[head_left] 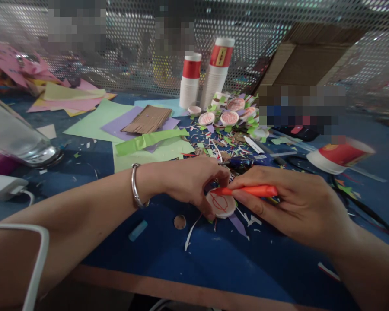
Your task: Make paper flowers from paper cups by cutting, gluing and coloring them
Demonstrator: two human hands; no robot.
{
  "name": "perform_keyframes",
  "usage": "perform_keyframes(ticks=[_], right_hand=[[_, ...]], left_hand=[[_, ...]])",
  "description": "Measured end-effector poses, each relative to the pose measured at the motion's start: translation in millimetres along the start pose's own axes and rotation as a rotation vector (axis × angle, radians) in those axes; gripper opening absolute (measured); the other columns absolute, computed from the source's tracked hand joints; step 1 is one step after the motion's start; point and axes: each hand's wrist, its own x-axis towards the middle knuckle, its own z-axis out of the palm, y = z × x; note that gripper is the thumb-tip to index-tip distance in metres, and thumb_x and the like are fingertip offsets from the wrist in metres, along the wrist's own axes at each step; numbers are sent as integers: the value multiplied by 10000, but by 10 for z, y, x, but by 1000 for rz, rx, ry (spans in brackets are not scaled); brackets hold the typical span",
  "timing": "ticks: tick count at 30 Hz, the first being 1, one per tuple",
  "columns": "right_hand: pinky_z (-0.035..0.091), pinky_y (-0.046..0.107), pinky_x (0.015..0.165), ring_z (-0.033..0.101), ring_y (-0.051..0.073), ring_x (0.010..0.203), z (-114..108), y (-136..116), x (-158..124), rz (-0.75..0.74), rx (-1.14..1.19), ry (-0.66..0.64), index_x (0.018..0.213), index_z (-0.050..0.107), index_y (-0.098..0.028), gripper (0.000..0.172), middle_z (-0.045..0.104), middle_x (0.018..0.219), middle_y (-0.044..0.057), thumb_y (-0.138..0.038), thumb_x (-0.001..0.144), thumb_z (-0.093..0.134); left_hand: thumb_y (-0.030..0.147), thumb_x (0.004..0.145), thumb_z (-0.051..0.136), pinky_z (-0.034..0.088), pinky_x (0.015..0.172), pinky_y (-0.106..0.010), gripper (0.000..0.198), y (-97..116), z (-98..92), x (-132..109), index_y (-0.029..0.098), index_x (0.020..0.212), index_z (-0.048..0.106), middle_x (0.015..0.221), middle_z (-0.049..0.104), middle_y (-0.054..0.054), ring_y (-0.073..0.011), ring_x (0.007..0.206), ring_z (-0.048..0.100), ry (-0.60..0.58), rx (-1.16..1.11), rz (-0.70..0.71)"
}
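A small round white disc [223,208], drawn on with red lines, lies low over the blue table. My left hand [192,180] grips its left and far edge between thumb and fingers. In my right hand [291,203], pinched by thumb and fingers, is an orange-red marker [259,190]; its tip meets the upper part of the disc. Under the disc a purple paper strip [239,227] pokes out toward me. Just beyond my hands lies a heap of finished-looking discs [229,118] with red markings and green and purple paper bits.
Two stacks of paper cups [190,82] stand by the mesh screen [126,65]. Coloured paper sheets [94,119] and a cardboard piece [148,119] lie at left, near a clear glass [22,134]. At right are a tipped paper cup [340,156] and a black cable [366,206]. Scraps litter the middle.
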Motion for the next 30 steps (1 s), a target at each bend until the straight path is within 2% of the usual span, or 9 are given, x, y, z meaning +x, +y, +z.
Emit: perform_keyframes(ticks=[4,7,10,13,17,23,27,30], right_hand=[[482,237,605,664,116,646,-41,-20,-1,-5,-6,-13,906,683,-220,76,717,778,-9,-204,944,619],[443,255,533,581,108,528,-84,-46,-9,-7,-20,-13,805,640,-224,146,650,663,-24,-203,942,597],[424,264,502,537,106,490,-106,-63,-14,-2,-14,-10,754,606,-225,193,612,623,-28,-202,944,581],[446,257,523,569,107,518,-96,-58,-12,10,0,10,782,630,-223,167,639,648,-24,-189,940,588],[488,237,612,656,109,642,-47,-30,-5,11,-16,49,894,688,-216,70,719,778,-8,-182,928,637],[508,244,667,701,129,718,14,10,2,-12,5,25,946,707,-216,51,754,840,2,-212,931,658],[517,264,667,716,151,733,9,17,5,3,-14,10,957,708,-230,59,761,852,7,-232,934,654],[510,255,639,705,143,697,-24,-10,8,-2,-9,3,940,702,-228,63,747,821,6,-218,933,640]], left_hand=[[418,649,898,374,683,-274,528,36,-11,-2,173,1062,680,917,638,-20,-189,841,555,-2,34,-39],[388,642,904,358,674,-268,487,52,-14,-7,174,1015,675,914,618,-15,-181,842,542,1,52,-38],[397,649,897,361,681,-270,486,48,-14,-9,174,1019,675,927,612,-17,-180,848,540,1,37,-30],[428,645,894,367,687,-275,497,32,-12,-6,174,1015,680,934,614,-22,-189,858,547,6,45,-23],[426,654,890,397,738,-289,516,24,-17,1,169,1054,690,975,656,-37,-210,903,579,-7,21,-13],[373,662,893,412,756,-289,550,40,-30,17,169,1135,699,995,705,-42,-210,893,614,-28,7,-1],[322,649,903,409,763,-285,539,31,-29,23,167,1125,703,996,711,-37,-207,903,618,-37,2,23],[357,645,904,404,770,-288,535,35,-27,14,175,1104,698,999,696,-36,-218,935,608,-20,20,2]])
